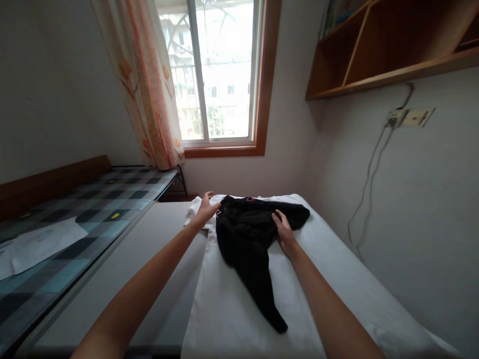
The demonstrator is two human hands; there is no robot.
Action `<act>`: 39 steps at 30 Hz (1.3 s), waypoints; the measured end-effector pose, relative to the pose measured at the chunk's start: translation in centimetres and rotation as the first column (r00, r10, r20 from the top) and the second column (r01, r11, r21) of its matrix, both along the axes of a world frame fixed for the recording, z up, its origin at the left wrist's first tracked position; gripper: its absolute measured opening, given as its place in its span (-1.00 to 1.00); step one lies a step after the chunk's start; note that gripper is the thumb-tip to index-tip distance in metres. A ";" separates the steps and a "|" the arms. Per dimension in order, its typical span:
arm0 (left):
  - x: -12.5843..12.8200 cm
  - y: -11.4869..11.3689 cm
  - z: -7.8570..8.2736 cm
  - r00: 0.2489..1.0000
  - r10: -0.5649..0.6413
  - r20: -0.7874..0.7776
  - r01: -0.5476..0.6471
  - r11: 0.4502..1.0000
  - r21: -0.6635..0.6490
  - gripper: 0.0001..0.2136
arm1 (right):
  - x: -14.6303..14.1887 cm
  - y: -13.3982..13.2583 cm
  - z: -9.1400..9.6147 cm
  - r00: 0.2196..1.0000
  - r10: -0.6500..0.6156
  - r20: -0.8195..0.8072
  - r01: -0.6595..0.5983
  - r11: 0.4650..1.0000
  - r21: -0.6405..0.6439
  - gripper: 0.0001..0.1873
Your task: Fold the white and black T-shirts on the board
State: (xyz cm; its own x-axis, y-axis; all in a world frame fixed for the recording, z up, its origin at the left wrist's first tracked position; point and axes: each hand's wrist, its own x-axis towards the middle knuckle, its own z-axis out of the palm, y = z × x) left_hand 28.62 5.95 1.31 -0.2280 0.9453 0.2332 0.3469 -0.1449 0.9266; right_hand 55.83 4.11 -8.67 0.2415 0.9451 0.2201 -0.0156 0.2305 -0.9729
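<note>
A black garment is spread over a white cloth, rumpled in its middle. One long tapering leg or sleeve points toward me and another reaches right; small pinkish marks show near its far edge. My left hand is at the garment's upper left corner, thumb and fingers apart, fingertips close to or touching the fabric. Against the inner edge of the right-hand part rests my right hand, its fingers loosely bent and apart on the black cloth. A white crumpled cloth lies beneath and beside my left hand.
The white cloth covers the surface along the right wall. Left of it is a pale grey board, then a checked bed with a white plastic bag. Cables hang at right below a wooden shelf.
</note>
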 end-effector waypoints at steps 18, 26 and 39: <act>1.4 -4.4 -8.9 0.736 -0.143 -0.662 0.290 0.950 0.118 -0.64 | 0.2 -0.2 -0.8 0.953 -0.102 0.286 0.105 0.994 0.003 -0.65; 0.0 -5.1 -7.9 0.715 -0.044 -0.697 0.270 0.938 0.218 -0.83 | 0.5 -1.8 0.6 0.568 -0.596 0.567 0.612 0.767 0.193 -0.75; 1.0 -7.3 -5.9 0.663 -0.201 -0.721 0.501 0.835 0.228 -0.76 | -0.6 -2.2 1.7 0.908 -0.203 0.366 0.149 0.974 0.169 -0.46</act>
